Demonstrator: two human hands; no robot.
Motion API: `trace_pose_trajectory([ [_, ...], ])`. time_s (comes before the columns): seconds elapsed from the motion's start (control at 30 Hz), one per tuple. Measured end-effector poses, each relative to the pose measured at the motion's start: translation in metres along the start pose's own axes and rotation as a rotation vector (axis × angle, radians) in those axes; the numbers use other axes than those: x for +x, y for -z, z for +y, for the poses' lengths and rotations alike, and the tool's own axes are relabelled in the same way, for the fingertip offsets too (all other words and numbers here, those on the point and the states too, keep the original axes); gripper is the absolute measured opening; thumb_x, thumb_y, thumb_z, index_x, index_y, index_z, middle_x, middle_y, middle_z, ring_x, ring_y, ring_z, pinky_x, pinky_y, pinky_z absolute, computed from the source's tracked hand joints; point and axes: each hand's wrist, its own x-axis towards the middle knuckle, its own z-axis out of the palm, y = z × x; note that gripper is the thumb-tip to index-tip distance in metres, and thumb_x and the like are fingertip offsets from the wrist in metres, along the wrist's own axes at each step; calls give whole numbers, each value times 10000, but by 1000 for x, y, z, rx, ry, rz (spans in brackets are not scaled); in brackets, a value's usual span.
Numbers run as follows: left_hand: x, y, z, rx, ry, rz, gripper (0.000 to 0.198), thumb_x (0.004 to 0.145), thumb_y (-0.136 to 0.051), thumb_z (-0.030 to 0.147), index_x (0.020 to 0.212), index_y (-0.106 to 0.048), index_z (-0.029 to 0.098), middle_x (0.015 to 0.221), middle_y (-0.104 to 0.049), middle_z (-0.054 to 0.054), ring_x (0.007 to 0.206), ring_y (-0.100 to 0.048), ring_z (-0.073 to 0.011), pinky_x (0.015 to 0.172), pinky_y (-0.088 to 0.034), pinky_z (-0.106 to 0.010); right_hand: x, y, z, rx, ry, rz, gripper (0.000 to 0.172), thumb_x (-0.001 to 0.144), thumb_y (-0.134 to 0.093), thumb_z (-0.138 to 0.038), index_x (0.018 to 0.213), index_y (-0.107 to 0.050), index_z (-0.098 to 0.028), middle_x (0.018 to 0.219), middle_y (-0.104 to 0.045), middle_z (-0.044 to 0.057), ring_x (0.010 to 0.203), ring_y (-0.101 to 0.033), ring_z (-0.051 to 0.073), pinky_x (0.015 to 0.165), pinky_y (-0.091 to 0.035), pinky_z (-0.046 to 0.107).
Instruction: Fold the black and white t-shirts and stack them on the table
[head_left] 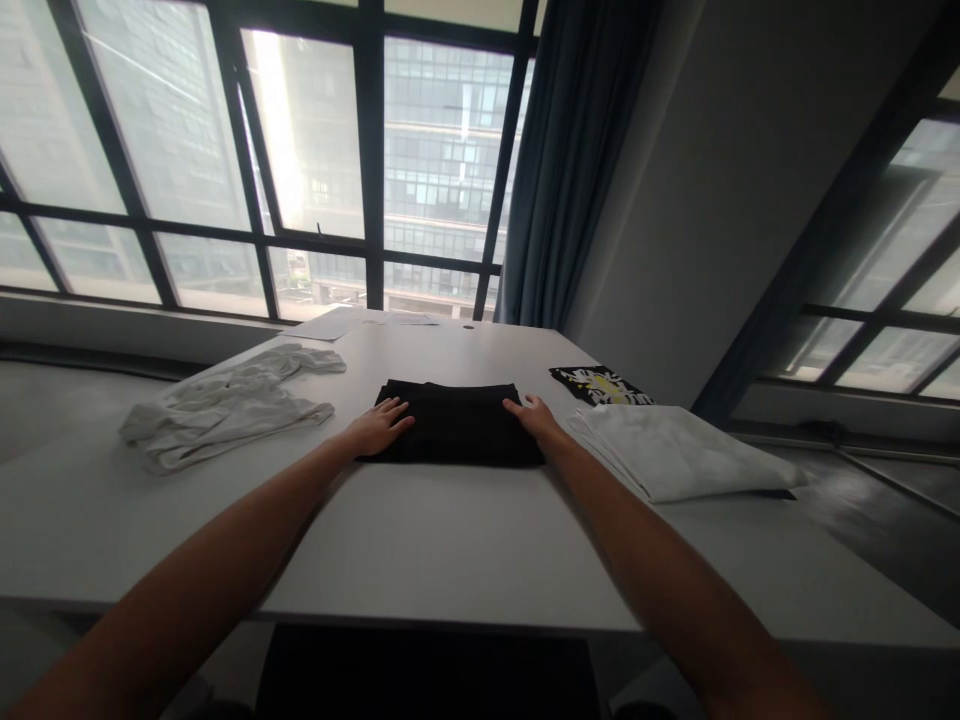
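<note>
A black cloth folded into a rectangle (457,428) lies flat on the white table (450,550), straight in front of me. On its left end rests my left hand (380,428), fingers stretched out over the fabric. My right hand (534,418) touches the opposite end, with its fingers apart along the upper right edge. Neither hand is closed around the cloth. The exact garment type does not show in this folded state.
A crumpled white garment (232,405) lies to the left. At the right are a folded white cloth (682,455) and a black printed cloth (604,386) with white and yellow marks. Papers (330,324) lie toward the window; a dark blue curtain (559,160) hangs behind.
</note>
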Motion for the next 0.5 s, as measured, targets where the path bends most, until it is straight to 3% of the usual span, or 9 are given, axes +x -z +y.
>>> trace_pose_trajectory([
  [0.07, 0, 2, 0, -23, -2, -6, 693, 956, -276, 584, 1497, -400, 169, 1607, -268, -86, 1499, -178, -243, 1206, -178, -377, -3, 6, -3, 194, -129, -129, 748, 855, -644, -542, 1391, -458, -55, 1320, -603, 223, 1171, -621, 263, 941, -537, 350],
  [0.17, -1, 2, -1, -66, 1, -5, 696, 954, -253, 599, 1487, -416, 181, 1609, -270, -83, 1497, -192, -239, 1207, -178, -379, -10, 12, -7, 390, -299, -440, 585, 885, -586, -587, 1149, -637, -67, 1085, -720, 201, 992, -702, 258, 846, -586, 356],
  [0.23, -1, 2, -2, -92, 2, 0, 687, 952, -258, 603, 1474, -432, 193, 1602, -294, -84, 1493, -209, -240, 1205, -188, -394, -14, 11, -8, 410, -347, -501, 468, 901, -597, -520, 1041, -673, -80, 981, -744, 182, 921, -719, 251, 826, -593, 357],
  [0.3, 0, 2, -3, -121, -1, 11, 673, 952, -266, 598, 1454, -458, 193, 1591, -322, -87, 1487, -231, -243, 1204, -198, -404, -16, 9, -8, 363, -283, -424, 331, 887, -647, -384, 1014, -676, -80, 935, -751, 161, 893, -722, 244, 822, -590, 353],
  [0.37, 0, 3, -3, -163, -17, 33, 656, 957, -262, 586, 1432, -487, 193, 1578, -354, -83, 1477, -265, -236, 1205, -206, -395, -15, 8, -8, 239, -121, -290, 261, 839, -686, -259, 1028, -675, -80, 947, -754, 136, 914, -716, 237, 850, -576, 345],
  [0.5, -1, 5, -2, -250, -85, 123, 670, 964, -238, 583, 1421, -503, 171, 1565, -384, -90, 1435, -360, -238, 1203, -243, -372, -6, 29, -15, -184, 292, -76, 366, 749, -722, -173, 1107, -669, -118, 1103, -727, 108, 1056, -665, 253, 973, -503, 369],
])
